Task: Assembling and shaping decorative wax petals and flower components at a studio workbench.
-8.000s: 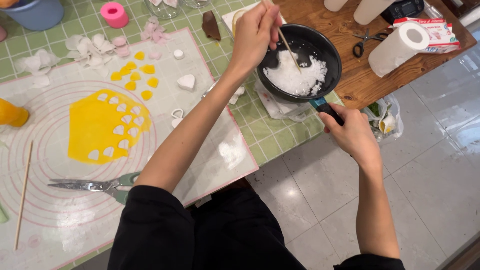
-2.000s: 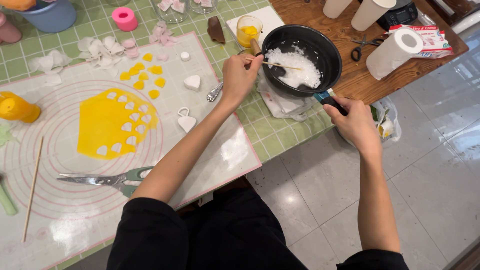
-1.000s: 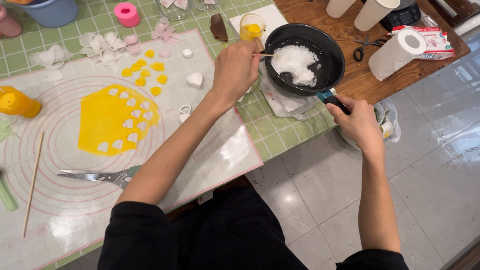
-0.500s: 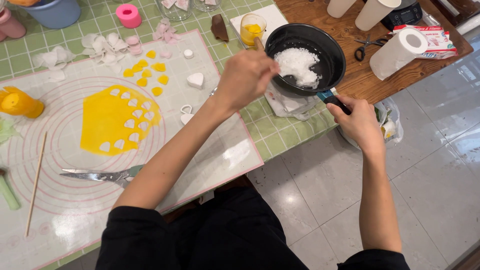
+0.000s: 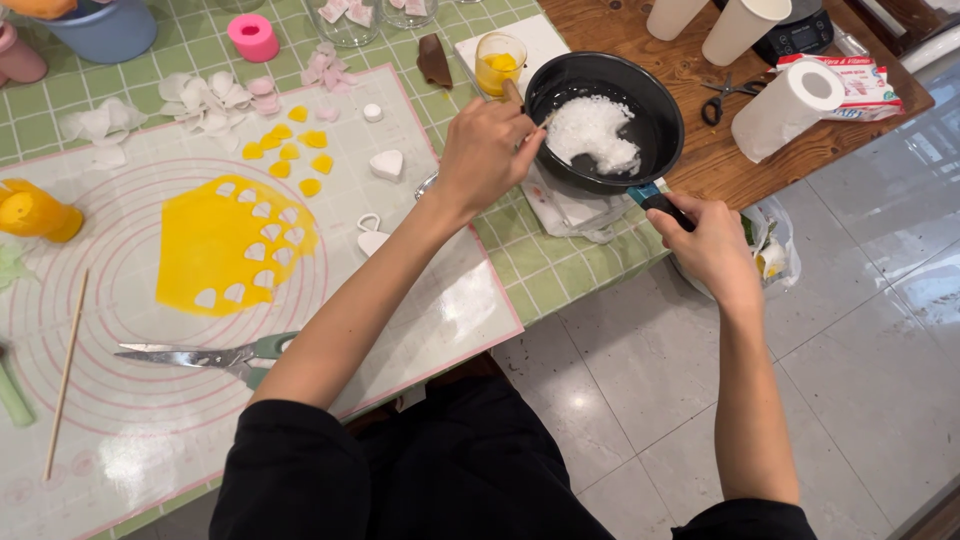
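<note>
I have the left hand (image 5: 487, 150) clenched around a wooden stirring tool (image 5: 515, 97), whose dark tip (image 5: 583, 163) rests in the black pan (image 5: 660, 105) against the white flakes (image 5: 592, 131). The pan sits at about one o'clock in my view, half on the green tiled table (image 5: 560, 280) and half over the wooden top (image 5: 700, 75), on a pale cloth (image 5: 570, 210). My right hand (image 5: 712, 245) is closed on the pan's handle (image 5: 655, 198), at the pan's five o'clock, out past the table edge above the floor. At the pan's nine o'clock, just beside the rim, stands a small glass of yellow liquid (image 5: 499, 65). Well apart at nine o'clock lies the pink-ringed mat (image 5: 420, 290) with a yellow sheet (image 5: 225, 245) cut through with heart holes, and scissors (image 5: 205, 355) at its six o'clock. A paper roll (image 5: 785, 105) stands at the pan's three o'clock.
</note>
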